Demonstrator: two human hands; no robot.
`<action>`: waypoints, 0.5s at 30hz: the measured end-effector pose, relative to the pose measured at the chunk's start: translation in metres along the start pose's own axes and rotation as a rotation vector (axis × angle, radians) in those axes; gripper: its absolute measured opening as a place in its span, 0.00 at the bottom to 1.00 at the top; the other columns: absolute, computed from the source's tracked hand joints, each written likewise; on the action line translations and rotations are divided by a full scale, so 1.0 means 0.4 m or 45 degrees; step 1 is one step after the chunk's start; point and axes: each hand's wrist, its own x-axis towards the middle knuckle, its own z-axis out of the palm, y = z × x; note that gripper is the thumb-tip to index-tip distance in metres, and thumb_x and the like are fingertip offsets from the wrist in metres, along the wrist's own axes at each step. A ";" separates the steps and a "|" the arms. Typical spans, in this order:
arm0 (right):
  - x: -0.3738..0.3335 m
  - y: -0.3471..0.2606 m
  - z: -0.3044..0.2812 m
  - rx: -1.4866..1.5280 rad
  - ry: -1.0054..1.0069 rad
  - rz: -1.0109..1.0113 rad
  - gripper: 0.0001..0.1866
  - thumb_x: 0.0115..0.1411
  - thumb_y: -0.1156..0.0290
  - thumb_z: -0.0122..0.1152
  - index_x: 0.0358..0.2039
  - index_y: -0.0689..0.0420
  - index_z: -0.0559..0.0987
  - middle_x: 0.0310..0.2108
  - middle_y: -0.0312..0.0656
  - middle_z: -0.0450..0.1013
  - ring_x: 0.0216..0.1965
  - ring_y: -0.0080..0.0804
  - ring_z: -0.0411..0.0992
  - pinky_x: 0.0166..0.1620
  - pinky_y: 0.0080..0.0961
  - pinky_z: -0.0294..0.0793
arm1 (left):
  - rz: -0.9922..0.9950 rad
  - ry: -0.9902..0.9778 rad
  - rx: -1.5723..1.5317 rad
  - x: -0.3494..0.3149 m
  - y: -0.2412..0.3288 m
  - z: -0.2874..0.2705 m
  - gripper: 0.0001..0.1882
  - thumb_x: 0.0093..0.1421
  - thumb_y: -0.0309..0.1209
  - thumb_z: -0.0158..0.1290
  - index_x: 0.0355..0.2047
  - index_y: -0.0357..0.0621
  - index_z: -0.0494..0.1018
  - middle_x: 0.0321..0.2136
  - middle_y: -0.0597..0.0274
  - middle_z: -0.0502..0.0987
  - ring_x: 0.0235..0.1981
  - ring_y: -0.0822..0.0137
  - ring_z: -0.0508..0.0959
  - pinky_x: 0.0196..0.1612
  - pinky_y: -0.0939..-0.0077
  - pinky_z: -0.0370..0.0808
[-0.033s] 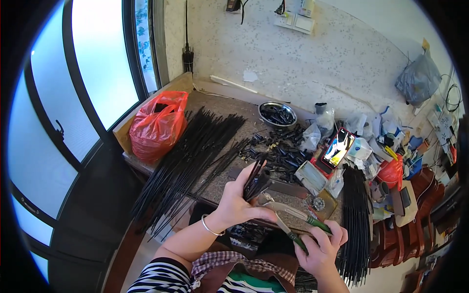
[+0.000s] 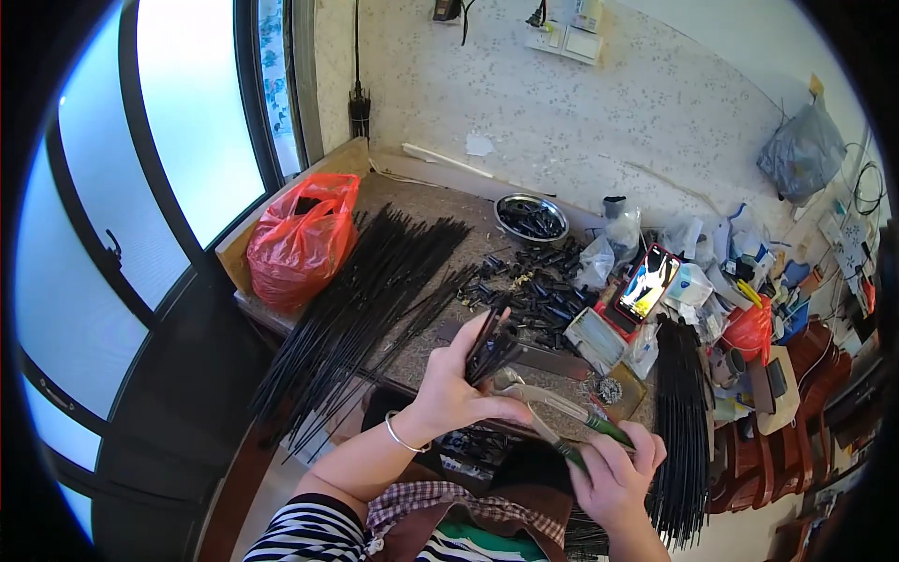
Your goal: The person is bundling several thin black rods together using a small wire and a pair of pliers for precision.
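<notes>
My left hand (image 2: 445, 393) is closed around a small bunch of black pieces (image 2: 491, 352), some thin and strip-like, at the table's front edge. What they are is too dark to make out. Its thumb reaches toward a pair of pliers (image 2: 552, 401) with green handles. My right hand (image 2: 613, 473) grips those handles, which stand apart. The pliers' head lies right beside the black pieces; whether the jaws bite on one is hidden. Beyond my hands, loose black tube-like parts (image 2: 552, 295) are heaped on the table.
Long black rods (image 2: 365, 300) lie left, near a red plastic bag (image 2: 302, 245). A metal bowl (image 2: 532, 199) of black parts stands at the back. A lit phone (image 2: 648, 284), a clear box (image 2: 596, 339) and clutter sit right. Another rod bundle (image 2: 682, 421) hangs over the edge.
The pliers' lower handle and the fingers of my right hand have shifted very slightly. Otherwise the scene looks the same.
</notes>
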 end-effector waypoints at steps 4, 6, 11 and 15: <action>0.003 0.024 0.009 0.630 -0.243 0.022 0.08 0.34 0.71 0.55 0.18 0.61 0.71 0.26 0.41 0.66 0.23 0.41 0.66 0.26 0.31 0.67 | -0.081 -0.013 -0.054 -0.001 0.013 -0.024 0.45 0.20 0.37 0.64 0.42 0.42 0.56 0.13 0.75 0.63 0.13 0.86 0.59 0.16 0.94 0.56; -0.050 0.013 0.041 2.331 -0.697 0.882 0.12 0.46 0.67 0.49 0.21 0.65 0.68 0.26 0.50 0.65 0.22 0.35 0.67 0.24 0.23 0.68 | -0.073 -0.385 -0.332 -0.002 0.009 -0.036 0.43 0.20 0.37 0.64 0.41 0.40 0.58 0.14 0.75 0.63 0.15 0.86 0.60 0.18 0.94 0.58; -0.078 -0.032 0.095 2.955 -1.207 1.173 0.12 0.45 0.69 0.50 0.27 0.63 0.63 0.17 0.45 0.65 0.13 0.27 0.65 0.19 0.17 0.65 | -0.068 -0.359 -0.208 0.020 0.047 -0.001 0.38 0.20 0.38 0.64 0.35 0.38 0.62 0.20 0.66 0.67 0.22 0.80 0.64 0.27 0.88 0.62; 0.013 -0.050 0.060 1.112 -0.772 0.645 0.28 0.36 0.73 0.55 0.39 0.60 0.55 0.16 0.43 0.65 0.17 0.25 0.66 0.21 0.18 0.64 | -0.103 -0.135 0.032 -0.003 0.046 -0.019 0.33 0.21 0.37 0.64 0.30 0.38 0.64 0.19 0.69 0.67 0.21 0.82 0.64 0.25 0.89 0.62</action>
